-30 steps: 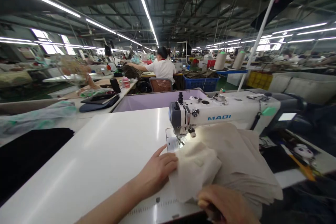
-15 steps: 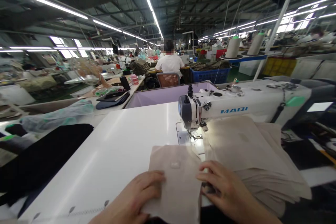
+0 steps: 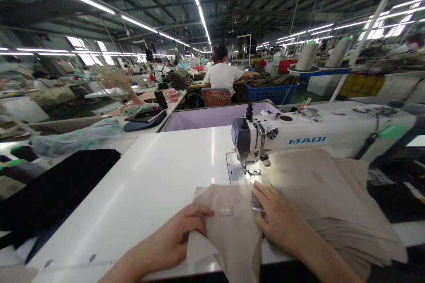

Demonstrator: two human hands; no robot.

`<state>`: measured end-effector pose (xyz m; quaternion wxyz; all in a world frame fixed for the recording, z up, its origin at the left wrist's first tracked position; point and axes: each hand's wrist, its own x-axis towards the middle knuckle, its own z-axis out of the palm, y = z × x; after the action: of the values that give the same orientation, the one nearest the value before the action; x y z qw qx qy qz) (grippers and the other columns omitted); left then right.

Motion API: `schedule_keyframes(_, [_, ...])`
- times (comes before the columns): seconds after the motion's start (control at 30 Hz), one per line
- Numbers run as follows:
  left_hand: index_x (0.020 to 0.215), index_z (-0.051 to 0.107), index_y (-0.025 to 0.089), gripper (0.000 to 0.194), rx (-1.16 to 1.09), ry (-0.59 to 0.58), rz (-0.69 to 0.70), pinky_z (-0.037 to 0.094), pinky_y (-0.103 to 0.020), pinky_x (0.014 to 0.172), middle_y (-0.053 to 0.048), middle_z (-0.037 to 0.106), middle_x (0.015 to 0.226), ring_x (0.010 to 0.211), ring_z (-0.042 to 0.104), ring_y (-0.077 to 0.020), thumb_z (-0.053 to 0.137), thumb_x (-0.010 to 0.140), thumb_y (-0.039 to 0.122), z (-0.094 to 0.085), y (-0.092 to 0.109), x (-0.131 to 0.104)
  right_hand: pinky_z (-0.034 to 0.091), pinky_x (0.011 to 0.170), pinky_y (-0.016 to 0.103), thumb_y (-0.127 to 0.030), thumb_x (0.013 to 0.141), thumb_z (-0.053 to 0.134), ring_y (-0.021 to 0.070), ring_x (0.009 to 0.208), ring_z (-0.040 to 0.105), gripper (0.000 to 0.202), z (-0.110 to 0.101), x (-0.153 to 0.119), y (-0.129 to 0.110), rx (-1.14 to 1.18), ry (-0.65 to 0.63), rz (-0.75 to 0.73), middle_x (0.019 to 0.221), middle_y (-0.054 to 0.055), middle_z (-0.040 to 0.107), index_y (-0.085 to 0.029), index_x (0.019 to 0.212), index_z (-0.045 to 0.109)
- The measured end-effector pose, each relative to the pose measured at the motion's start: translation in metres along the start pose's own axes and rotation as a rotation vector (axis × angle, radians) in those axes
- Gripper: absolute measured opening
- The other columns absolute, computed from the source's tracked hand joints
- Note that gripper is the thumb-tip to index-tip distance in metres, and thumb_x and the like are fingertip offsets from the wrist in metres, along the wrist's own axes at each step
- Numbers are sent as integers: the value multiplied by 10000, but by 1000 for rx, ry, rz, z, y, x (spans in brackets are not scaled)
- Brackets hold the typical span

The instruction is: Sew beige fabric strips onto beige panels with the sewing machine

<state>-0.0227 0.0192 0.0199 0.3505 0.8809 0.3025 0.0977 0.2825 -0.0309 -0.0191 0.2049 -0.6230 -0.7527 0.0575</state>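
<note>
Note white table extending left of sewing machine. Find no clear change in cloth stack, fanned beneath machine's arm. Record beige cloth piece on near side of machine's presser foot: bunched up close to needle one second ago, now spread mostly flat, with lower left corner newly folded. Judge piece to be laid out short of needle, not under it. Observe right hand shifted forward since last frame, fingers reaching to cloth's upper right edge, just short of presser foot, while gripping small metal tool, blade now exposed. Log left hand farther left of machine, loosely open, bent fingers resting on cloth. Mark small label between both hands, facing up.
</note>
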Motion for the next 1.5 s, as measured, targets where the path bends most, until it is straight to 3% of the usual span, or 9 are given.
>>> schedule_keyframes(0.2, [983, 704, 223, 217, -19, 63, -33, 481, -426, 1084, -87, 605, 1365, 1273, 569, -246, 502, 929, 161, 2, 1, 5, 479, 1073, 467, -259, 856, 625, 304, 1297, 590, 365, -23, -9, 3, 427, 14, -8, 1400, 144, 633, -205, 1205, 716])
schedule_keyframes(0.4, [1184, 664, 231, 290, -231, 145, -138, 478, -410, 1067, -67, 675, 1263, 1160, 623, -247, 467, 1006, 350, -4, -2, 12, 506, 1013, 454, -531, 584, 915, 352, 1288, 591, 868, -44, -42, 15, 924, -383, 36, 1468, 109, 582, -328, 1377, 625])
schedule_keyframes(0.6, [1085, 693, 199, 380, -289, 206, -254, 535, -378, 929, -42, 730, 1003, 1026, 657, -260, 416, 1010, 449, -1, 2, 20, 565, 888, 351, -367, 860, 652, 255, 993, 721, 289, -16, -20, 4, 824, -225, 143, 1069, 72, 771, -217, 1087, 750])
schedule_keyframes(0.73, [865, 659, 203, 278, -68, 408, -302, 519, -372, 876, -53, 704, 926, 944, 648, -252, 408, 929, 305, 9, -1, 31, 570, 702, 316, -409, 855, 581, 231, 780, 712, 439, -2, 2, -4, 780, -55, 284, 879, 39, 764, -185, 1219, 682])
schedule_keyframes(0.9, [694, 517, 234, 247, 65, 566, -424, 503, -381, 763, -54, 626, 784, 790, 612, -248, 385, 888, 311, 22, -3, 41, 541, 650, 325, -525, 822, 560, 246, 704, 693, 335, 8, 10, -3, 695, 42, 424, 752, 44, 744, -225, 800, 707])
schedule_keyframes(1.07, [647, 423, 253, 314, 61, 632, -480, 489, -383, 728, -47, 583, 748, 743, 583, -247, 394, 922, 400, 35, 3, 38, 567, 647, 312, -549, 769, 657, 229, 763, 728, 557, 21, -2, -9, 820, 283, 570, 1069, 88, 752, -227, 1218, 584])
schedule_keyframes(1.23, [701, 515, 239, 314, 31, 600, -455, 495, -378, 747, -52, 606, 797, 791, 606, -252, 410, 945, 405, 37, 5, 30, 528, 544, 273, -509, 859, 629, 190, 666, 700, 396, 32, -11, -12, 898, 155, 501, 941, 55, 736, -237, 1138, 559])
schedule_keyframes(1.37, [773, 601, 229, 310, 6, 584, -400, 509, -362, 798, -65, 652, 923, 891, 631, -252, 428, 964, 402, 35, 1, 26, 570, 664, 321, -452, 870, 620, 204, 771, 717, 384, 32, -5, -7, 878, 37, 473, 1135, 94, 719, -243, 1188, 571])
schedule_keyframes(1.5, [798, 623, 232, 318, 7, 585, -395, 518, -355, 798, -57, 661, 899, 876, 637, -248, 425, 978, 405, 33, 0, 26, 568, 670, 340, -490, 873, 562, 214, 733, 711, 483, 30, 4, -6, 836, 180, 529, 1001, 87, 734, -214, 1264, 493])
